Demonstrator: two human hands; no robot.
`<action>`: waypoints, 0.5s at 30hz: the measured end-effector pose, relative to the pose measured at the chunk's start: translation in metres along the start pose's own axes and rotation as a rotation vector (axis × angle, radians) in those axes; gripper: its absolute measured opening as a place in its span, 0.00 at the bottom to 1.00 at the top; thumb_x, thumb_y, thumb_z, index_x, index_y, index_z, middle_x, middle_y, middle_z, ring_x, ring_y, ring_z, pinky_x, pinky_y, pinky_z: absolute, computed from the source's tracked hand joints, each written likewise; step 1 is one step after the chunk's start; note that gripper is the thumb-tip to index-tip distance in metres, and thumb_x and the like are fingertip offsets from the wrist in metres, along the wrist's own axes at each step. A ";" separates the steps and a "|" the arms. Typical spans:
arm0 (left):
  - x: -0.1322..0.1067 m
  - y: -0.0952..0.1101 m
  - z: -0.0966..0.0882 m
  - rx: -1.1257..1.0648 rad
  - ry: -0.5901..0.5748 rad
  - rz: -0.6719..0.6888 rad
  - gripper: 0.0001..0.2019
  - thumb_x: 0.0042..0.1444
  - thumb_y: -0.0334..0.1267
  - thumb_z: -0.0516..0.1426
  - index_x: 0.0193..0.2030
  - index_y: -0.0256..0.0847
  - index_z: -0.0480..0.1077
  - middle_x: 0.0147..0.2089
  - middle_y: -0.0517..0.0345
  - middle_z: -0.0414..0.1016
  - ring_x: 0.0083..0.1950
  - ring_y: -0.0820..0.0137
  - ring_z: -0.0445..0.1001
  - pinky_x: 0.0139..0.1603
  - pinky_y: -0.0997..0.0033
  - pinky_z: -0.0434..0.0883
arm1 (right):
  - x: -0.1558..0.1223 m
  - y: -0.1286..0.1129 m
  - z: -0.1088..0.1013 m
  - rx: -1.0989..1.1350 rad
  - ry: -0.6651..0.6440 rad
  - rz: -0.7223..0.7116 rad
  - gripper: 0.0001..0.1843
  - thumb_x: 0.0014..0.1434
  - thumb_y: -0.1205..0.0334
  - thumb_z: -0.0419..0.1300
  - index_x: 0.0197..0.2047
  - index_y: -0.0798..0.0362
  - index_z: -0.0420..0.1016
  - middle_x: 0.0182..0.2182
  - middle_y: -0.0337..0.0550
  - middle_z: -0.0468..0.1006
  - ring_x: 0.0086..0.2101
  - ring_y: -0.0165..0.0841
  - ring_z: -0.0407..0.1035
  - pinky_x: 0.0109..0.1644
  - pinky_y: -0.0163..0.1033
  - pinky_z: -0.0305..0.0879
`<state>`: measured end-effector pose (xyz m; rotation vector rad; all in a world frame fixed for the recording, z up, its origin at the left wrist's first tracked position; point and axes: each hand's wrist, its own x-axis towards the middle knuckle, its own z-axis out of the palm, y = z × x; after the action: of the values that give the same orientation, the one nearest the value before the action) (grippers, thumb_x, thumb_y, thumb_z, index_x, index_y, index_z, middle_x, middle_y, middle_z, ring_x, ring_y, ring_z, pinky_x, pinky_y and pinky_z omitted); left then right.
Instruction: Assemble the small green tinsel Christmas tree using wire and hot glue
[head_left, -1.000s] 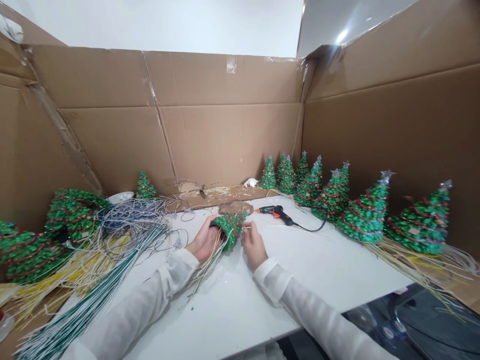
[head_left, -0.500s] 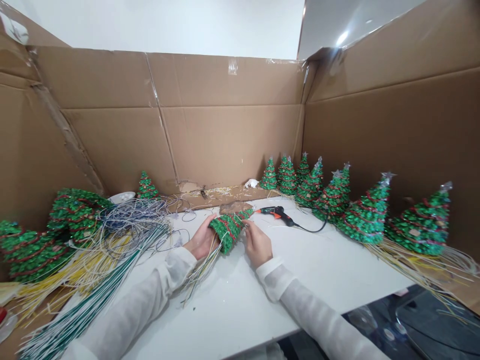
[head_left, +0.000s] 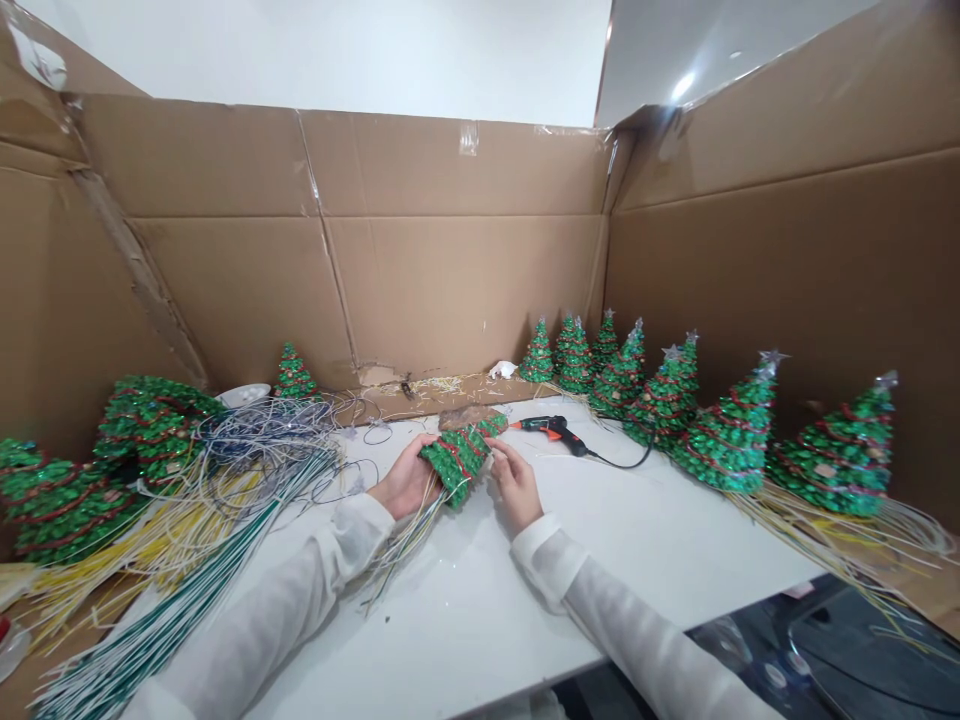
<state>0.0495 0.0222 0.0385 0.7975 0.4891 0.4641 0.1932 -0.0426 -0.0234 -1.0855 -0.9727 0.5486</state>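
Note:
A small green sequinned Christmas tree point(head_left: 459, 459) with red trim lies on its side between both hands, above the white table point(head_left: 480, 590). My left hand point(head_left: 405, 480) is wrapped round its base end, where pale fibre strands trail out toward me. My right hand point(head_left: 514, 484) pinches the tree's right side near the tip with thumb and fingers. Both arms wear white sleeves.
An orange and black glue gun point(head_left: 553, 431) with its cord lies just behind the hands. Several finished trees point(head_left: 726, 428) stand in a row along the right cardboard wall. More trees point(head_left: 150, 420) and bundles of green, yellow and white strands point(head_left: 187, 560) cover the left.
The tree has turned slightly in my hands, and the right fingers have shifted along its side. Both hands stay in about the same place.

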 end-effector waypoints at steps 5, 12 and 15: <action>0.002 -0.002 -0.001 0.083 -0.028 0.008 0.16 0.56 0.41 0.47 0.45 0.36 0.67 0.37 0.54 0.76 0.39 0.65 0.74 0.44 0.67 0.66 | 0.005 -0.005 -0.001 0.114 0.069 0.177 0.30 0.44 0.39 0.57 0.39 0.59 0.73 0.13 0.29 0.55 0.16 0.23 0.47 0.18 0.30 0.43; 0.008 -0.002 -0.003 0.195 0.000 -0.024 0.18 0.57 0.48 0.48 0.40 0.36 0.69 0.28 0.58 0.75 0.24 0.72 0.69 0.30 0.73 0.64 | 0.006 -0.006 -0.002 0.147 0.090 0.271 0.30 0.37 0.45 0.64 0.38 0.61 0.73 0.12 0.30 0.59 0.15 0.20 0.45 0.18 0.29 0.41; 0.010 -0.001 -0.003 0.224 0.048 -0.047 0.17 0.57 0.48 0.48 0.36 0.37 0.70 0.23 0.60 0.72 0.20 0.73 0.65 0.26 0.74 0.62 | 0.007 -0.004 -0.002 0.150 0.106 0.279 0.29 0.37 0.45 0.63 0.38 0.61 0.73 0.11 0.28 0.56 0.15 0.20 0.44 0.18 0.29 0.40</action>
<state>0.0556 0.0288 0.0331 0.9899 0.6102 0.3894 0.1981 -0.0396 -0.0172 -1.1101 -0.6802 0.7710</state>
